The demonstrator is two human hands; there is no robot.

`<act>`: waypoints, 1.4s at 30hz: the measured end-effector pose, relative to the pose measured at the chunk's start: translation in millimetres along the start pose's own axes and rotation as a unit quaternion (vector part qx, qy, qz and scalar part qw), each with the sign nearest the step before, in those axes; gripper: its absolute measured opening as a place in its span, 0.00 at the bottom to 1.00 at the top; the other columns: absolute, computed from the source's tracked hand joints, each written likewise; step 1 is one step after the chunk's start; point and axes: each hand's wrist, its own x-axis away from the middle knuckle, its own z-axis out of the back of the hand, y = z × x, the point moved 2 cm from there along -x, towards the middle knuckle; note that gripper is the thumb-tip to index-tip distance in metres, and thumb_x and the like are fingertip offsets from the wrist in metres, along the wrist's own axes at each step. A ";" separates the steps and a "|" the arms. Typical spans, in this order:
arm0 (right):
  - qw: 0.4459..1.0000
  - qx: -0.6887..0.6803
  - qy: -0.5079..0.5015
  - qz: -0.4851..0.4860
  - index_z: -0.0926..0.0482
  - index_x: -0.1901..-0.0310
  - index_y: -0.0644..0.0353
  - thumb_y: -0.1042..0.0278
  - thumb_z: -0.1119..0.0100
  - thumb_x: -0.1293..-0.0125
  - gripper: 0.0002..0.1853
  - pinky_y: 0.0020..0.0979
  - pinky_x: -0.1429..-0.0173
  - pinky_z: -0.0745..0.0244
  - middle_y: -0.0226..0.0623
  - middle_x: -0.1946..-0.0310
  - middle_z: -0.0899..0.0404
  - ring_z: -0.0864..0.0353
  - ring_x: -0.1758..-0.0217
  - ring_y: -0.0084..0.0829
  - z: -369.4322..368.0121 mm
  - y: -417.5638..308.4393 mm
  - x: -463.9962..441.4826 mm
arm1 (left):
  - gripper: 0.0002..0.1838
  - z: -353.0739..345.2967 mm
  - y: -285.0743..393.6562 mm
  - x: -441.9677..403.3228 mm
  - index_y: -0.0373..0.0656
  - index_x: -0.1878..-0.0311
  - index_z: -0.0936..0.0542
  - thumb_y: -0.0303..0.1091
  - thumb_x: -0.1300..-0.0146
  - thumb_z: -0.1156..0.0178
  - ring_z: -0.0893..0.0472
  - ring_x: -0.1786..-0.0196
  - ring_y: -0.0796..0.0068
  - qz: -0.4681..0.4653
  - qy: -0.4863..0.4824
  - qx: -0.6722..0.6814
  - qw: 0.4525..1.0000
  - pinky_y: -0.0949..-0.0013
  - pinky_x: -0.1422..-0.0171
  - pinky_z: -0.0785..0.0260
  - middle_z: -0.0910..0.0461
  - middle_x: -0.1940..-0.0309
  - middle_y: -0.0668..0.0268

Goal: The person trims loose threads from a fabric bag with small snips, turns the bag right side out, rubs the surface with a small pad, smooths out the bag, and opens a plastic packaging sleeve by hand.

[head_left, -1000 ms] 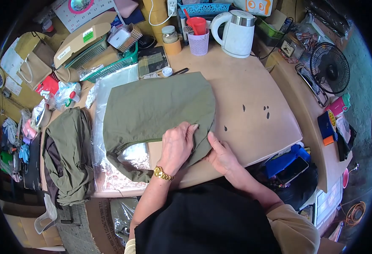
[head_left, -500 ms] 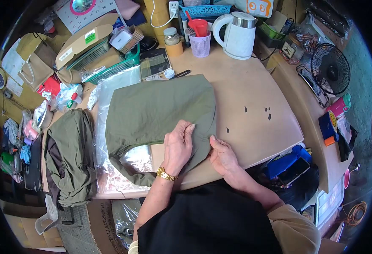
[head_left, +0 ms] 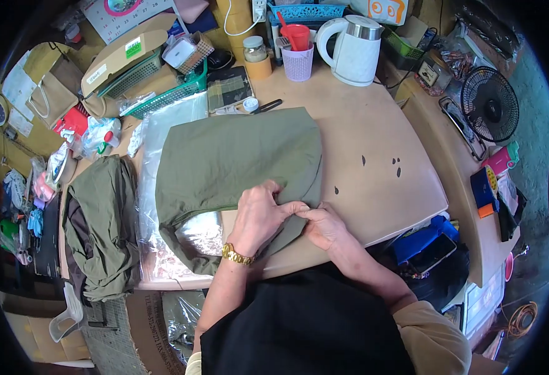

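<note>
Two thumbs are meeting at the near right border of an olive fabric piece, which is lying flat on the table, left of its middle and reaching toward its near edge. The left hand is curling its fingers against the fabric and stretching its thumb across; the right hand is pinching the border under its own thumb, the other fingers being partly hidden. Whether the thumb tips are actually touching, I can't tell from where I'm standing. A gold watch is circling the left wrist near the table's front edge. Clear plastic is spreading beneath the fabric on the table's left part, and a crumpled olive cloth is drooping over the table's left front corner. Dark marks are dotting the table's right half. Along the table's far side, a white kettle is standing beside a lilac cup, with a lidded jar farther left. Beyond the table's right side, a black fan is facing the work.
</note>
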 end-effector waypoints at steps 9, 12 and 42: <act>0.996 -0.013 0.048 0.074 0.18 0.49 0.65 0.77 0.30 0.39 0.16 0.32 0.36 0.30 0.35 0.51 0.15 0.20 0.47 0.28 -19.4 2.4 6.6 | 0.27 6.0 -22.2 -2.6 0.30 0.74 0.20 0.51 0.42 0.27 0.37 0.82 0.65 0.061 -0.117 -0.006 0.991 0.60 0.74 0.37 0.32 0.86 0.51; 0.996 -0.028 0.060 0.062 0.18 0.48 0.64 0.76 0.29 0.38 0.16 0.32 0.38 0.29 0.34 0.52 0.15 0.20 0.48 0.27 -21.8 0.1 6.4 | 0.23 0.2 -19.9 -1.8 0.32 0.74 0.20 0.46 0.37 0.30 0.37 0.82 0.66 0.024 -0.048 0.065 0.996 0.60 0.73 0.38 0.32 0.85 0.51; 0.997 -0.074 0.010 0.032 0.26 0.41 0.65 0.66 0.33 0.32 0.21 0.46 0.31 0.29 0.38 0.43 0.21 0.23 0.38 0.38 -24.4 -1.2 -6.8 | 0.26 23.7 0.5 13.5 0.33 0.59 0.20 0.48 0.47 0.25 0.15 0.63 0.52 -0.045 0.020 -0.083 0.995 0.57 0.58 0.26 0.16 0.70 0.53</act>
